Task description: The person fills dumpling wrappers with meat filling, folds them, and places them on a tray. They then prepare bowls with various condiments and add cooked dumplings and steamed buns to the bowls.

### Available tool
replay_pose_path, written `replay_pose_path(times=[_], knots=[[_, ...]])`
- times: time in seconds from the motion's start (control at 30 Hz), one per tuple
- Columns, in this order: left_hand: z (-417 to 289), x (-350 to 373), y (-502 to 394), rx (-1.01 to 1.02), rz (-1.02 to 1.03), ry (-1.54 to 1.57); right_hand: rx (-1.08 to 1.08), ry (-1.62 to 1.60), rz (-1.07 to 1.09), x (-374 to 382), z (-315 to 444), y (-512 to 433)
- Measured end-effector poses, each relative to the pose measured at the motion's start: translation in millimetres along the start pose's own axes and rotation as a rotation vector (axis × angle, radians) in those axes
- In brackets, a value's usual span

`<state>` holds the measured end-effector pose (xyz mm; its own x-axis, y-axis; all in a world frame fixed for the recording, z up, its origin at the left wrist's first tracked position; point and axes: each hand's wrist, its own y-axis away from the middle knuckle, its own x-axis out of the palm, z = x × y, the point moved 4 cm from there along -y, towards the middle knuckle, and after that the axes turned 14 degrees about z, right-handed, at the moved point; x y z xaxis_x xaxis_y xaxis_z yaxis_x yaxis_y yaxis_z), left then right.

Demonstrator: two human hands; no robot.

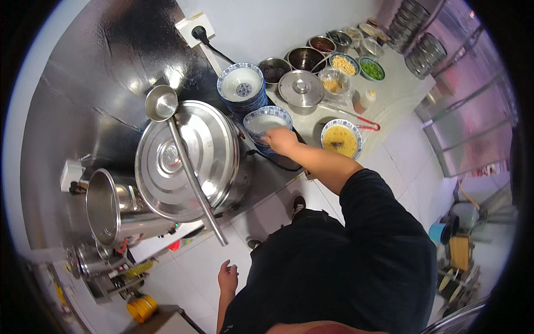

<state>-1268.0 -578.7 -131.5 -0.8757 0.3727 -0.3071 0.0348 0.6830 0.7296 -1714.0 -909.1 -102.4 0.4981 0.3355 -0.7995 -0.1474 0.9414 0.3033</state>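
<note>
My right hand (pixel 280 140) reaches over the near side of a blue-and-white bowl (pixel 267 119) on top of a stack. Its fingers are bunched inside the bowl's rim; whether they grip the rim or something small cannot be told. A second stack of such bowls (pixel 240 82) stands just behind. Low beside my body hangs my left hand (pixel 228 276), empty, with its fingers loosely apart. To the left is a large lidded steel pot (pixel 154 183), and a long-handled ladle (pixel 162 104) lies across its lid. A patterned bowl of yellowish liquid (pixel 340 140) with dark specks sits right of my right forearm.
Steel pots of dark contents (pixel 306 59), a lidded pot (pixel 301 87), bowls of peanuts (pixel 344 65) and chopped greens (pixel 371 69) line the back counter. Red-handled tongs (pixel 369 124) lie near its front. An open steel pot (pixel 102 208) stands left; a power cord (pixel 275 160) runs beside the bowls.
</note>
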Motion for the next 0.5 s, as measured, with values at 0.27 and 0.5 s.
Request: replay_pose_path(times=[0.27,0.5], knots=[[-154,130,-16,0.312,0.215,0.508,0.248,-1.618,0.268,-67,-14,16],[-295,154,-7,0.522,0.862,1.255,-0.873,-0.105,0.226,-138,47,180]])
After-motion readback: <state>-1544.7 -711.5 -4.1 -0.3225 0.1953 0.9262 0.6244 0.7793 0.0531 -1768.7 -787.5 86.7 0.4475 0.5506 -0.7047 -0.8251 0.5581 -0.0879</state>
